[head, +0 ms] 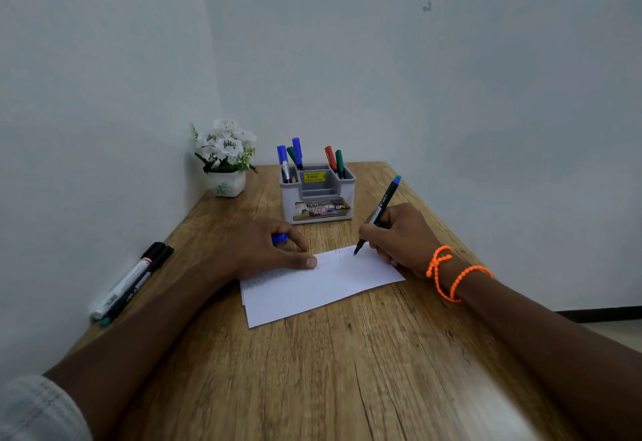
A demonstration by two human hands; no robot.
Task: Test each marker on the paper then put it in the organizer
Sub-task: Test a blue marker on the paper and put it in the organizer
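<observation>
Right hand (403,235) grips a black marker (377,214) in a writing hold, fingers curled round the barrel. Tip touches the paper (323,287) near the sheet's far right corner; the blue-green end points up and away. Faint marks show on the paper beside the tip.

Left hand (267,249) presses the paper's far left edge, thumb flat on the sheet, fingers curled round a blue cap (279,238).

Paper lies mid-counter (312,371), skewed, between the hands.

Organizer (318,197) stands near the counter's far edge, just beyond the paper. Its left compartment holds blue markers (285,159) and a green one; its right compartment holds a red marker (330,157) and a green marker (339,159), all upright or slightly tilted.

Two more markers, one white-barrelled (121,284) and one black (142,280), lie side by side along the counter's left edge, against the wall.

Potted white flowers (225,159) sit in the far left corner. Orange beaded cord (448,270) on the right wrist.
</observation>
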